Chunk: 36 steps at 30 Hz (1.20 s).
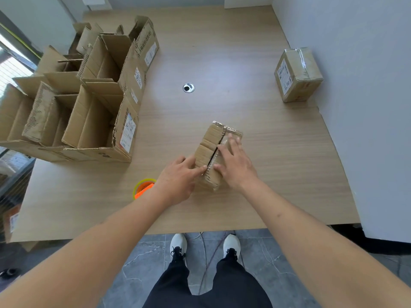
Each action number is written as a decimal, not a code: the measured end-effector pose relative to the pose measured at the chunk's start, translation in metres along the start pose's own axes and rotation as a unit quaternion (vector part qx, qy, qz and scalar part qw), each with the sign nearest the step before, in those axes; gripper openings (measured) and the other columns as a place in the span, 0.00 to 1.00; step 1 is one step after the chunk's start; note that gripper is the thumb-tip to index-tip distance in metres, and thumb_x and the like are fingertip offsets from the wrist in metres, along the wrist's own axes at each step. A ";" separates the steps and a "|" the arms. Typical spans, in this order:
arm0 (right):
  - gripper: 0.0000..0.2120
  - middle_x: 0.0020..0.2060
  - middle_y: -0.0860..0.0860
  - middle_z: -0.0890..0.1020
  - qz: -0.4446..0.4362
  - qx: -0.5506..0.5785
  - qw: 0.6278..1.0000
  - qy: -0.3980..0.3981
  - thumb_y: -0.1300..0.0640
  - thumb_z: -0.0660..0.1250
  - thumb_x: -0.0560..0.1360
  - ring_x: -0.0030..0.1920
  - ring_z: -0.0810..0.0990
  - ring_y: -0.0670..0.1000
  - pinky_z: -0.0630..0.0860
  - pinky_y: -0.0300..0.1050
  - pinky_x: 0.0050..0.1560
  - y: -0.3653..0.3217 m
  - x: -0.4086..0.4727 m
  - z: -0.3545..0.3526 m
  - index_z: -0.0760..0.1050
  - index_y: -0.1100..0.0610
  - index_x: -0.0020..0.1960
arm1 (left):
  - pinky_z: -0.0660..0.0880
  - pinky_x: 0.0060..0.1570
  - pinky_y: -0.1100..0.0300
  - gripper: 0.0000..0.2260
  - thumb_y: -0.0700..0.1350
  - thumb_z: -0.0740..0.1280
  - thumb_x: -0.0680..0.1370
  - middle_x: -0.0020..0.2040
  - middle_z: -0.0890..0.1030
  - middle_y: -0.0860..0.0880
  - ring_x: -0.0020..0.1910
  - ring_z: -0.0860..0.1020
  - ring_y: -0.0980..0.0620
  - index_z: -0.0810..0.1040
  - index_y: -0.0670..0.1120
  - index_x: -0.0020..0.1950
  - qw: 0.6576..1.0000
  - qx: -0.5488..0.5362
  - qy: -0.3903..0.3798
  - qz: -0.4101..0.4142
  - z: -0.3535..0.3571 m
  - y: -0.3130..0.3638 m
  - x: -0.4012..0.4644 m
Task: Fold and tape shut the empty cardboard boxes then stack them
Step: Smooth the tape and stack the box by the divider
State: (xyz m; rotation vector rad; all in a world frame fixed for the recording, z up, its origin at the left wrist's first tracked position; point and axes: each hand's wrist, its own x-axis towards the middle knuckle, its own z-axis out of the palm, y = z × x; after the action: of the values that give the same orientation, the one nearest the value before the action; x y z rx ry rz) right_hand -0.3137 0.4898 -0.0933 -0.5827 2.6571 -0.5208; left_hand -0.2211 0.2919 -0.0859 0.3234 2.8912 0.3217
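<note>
Small box (pixel 211 152) between hands; left hand (pixel 178 183), right hand (pixel 235 165) flat, pressing flaps.

Looking down on a pale wood-grain table (pixel 222 52) with a round metal cable grommet (pixel 188 87) mid-surface; white walls (pixel 367 63) closing in right and far, grey marbled floor tiles (pixel 142 263) near, daylight glaring through a window (pixel 11 65) left.

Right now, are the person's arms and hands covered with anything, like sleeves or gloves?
No. Both forearms are bare up to the frame edge, with no sleeves showing. The left hand and right hand wear no gloves, rings, or watch that I can see.
</note>
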 end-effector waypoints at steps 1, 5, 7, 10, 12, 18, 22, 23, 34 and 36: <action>0.25 0.82 0.54 0.52 -0.024 0.010 1.000 0.014 0.48 0.69 0.80 0.82 0.50 0.58 0.59 0.56 0.79 0.001 -0.003 0.001 0.69 0.49 0.75 | 0.80 0.48 0.43 0.28 0.43 0.77 0.67 0.56 0.77 0.45 0.48 0.75 0.40 0.80 0.51 0.68 1.000 -0.007 0.012 0.003 0.002 0.000 -0.002; 0.11 0.55 0.48 0.75 -0.128 0.056 0.984 0.109 0.45 0.76 0.73 0.55 0.75 0.52 0.78 0.51 0.50 0.007 -0.022 0.001 0.82 0.49 0.51 | 0.80 0.43 0.45 0.24 0.42 0.78 0.69 0.51 0.77 0.45 0.44 0.75 0.41 0.82 0.51 0.64 0.999 -0.028 0.043 0.005 0.002 0.004 -0.008; 0.16 0.47 0.43 0.71 -0.163 0.067 0.981 0.078 0.42 0.79 0.67 0.47 0.71 0.47 0.75 0.46 0.42 0.014 -0.028 0.001 0.81 0.49 0.48 | 0.80 0.44 0.45 0.23 0.43 0.78 0.70 0.52 0.77 0.45 0.45 0.76 0.42 0.82 0.52 0.65 0.998 -0.034 0.055 0.003 0.004 0.004 -0.007; 0.18 0.45 0.45 0.72 -0.173 0.050 0.983 0.027 0.46 0.82 0.65 0.47 0.74 0.48 0.77 0.49 0.42 0.020 -0.033 0.005 0.80 0.50 0.50 | 0.80 0.42 0.45 0.23 0.43 0.78 0.71 0.51 0.77 0.46 0.45 0.76 0.42 0.82 0.53 0.65 0.996 -0.045 0.072 0.002 0.005 0.004 -0.005; 0.15 0.46 0.46 0.75 -0.154 0.045 0.986 0.043 0.51 0.80 0.68 0.47 0.77 0.51 0.78 0.50 0.41 0.022 -0.036 0.010 0.79 0.50 0.51 | 0.80 0.39 0.45 0.22 0.43 0.79 0.70 0.49 0.77 0.46 0.43 0.76 0.42 0.83 0.52 0.64 0.995 -0.054 0.082 -0.006 0.006 0.009 -0.002; 0.10 0.47 0.47 0.78 -0.099 0.018 0.988 0.118 0.56 0.75 0.74 0.42 0.80 0.54 0.79 0.51 0.34 0.027 -0.042 0.020 0.79 0.50 0.53 | 0.80 0.37 0.45 0.20 0.39 0.79 0.69 0.47 0.74 0.45 0.43 0.77 0.42 0.83 0.46 0.61 0.991 -0.103 0.087 -0.014 0.002 0.016 0.006; 0.15 0.44 0.47 0.79 -0.092 0.122 0.981 0.122 0.61 0.78 0.71 0.41 0.81 0.49 0.81 0.54 0.44 0.035 -0.042 0.022 0.83 0.51 0.56 | 0.80 0.37 0.46 0.18 0.40 0.79 0.70 0.47 0.75 0.47 0.42 0.78 0.44 0.84 0.46 0.59 0.991 -0.106 0.078 0.001 -0.001 0.007 0.005; 0.16 0.42 0.47 0.80 -0.083 0.142 0.978 0.128 0.63 0.79 0.69 0.40 0.80 0.47 0.82 0.53 0.44 0.036 -0.042 0.022 0.84 0.52 0.55 | 0.80 0.35 0.46 0.18 0.39 0.79 0.69 0.46 0.75 0.47 0.41 0.78 0.44 0.85 0.46 0.58 0.991 -0.105 0.085 0.004 0.001 0.007 0.006; 0.12 0.44 0.44 0.79 -0.023 0.161 0.972 0.167 0.63 0.78 0.70 0.41 0.79 0.49 0.79 0.50 0.46 0.030 -0.040 0.027 0.83 0.55 0.52 | 0.82 0.36 0.48 0.22 0.39 0.81 0.69 0.48 0.78 0.45 0.43 0.81 0.43 0.83 0.43 0.61 0.988 -0.100 0.108 0.043 0.012 -0.005 0.010; 0.10 0.45 0.48 0.82 -0.006 0.157 0.971 0.180 0.63 0.78 0.71 0.43 0.82 0.53 0.79 0.51 0.45 0.027 -0.040 0.031 0.83 0.56 0.50 | 0.83 0.40 0.48 0.21 0.38 0.81 0.68 0.49 0.80 0.45 0.46 0.83 0.43 0.84 0.42 0.60 0.988 -0.102 0.108 0.047 0.014 -0.011 0.006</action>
State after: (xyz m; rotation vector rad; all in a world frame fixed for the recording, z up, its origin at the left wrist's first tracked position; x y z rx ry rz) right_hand -0.2754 0.5229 -0.1204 -0.4403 2.8124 -1.1199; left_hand -0.2255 0.2856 -0.1025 0.4119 3.0212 0.7054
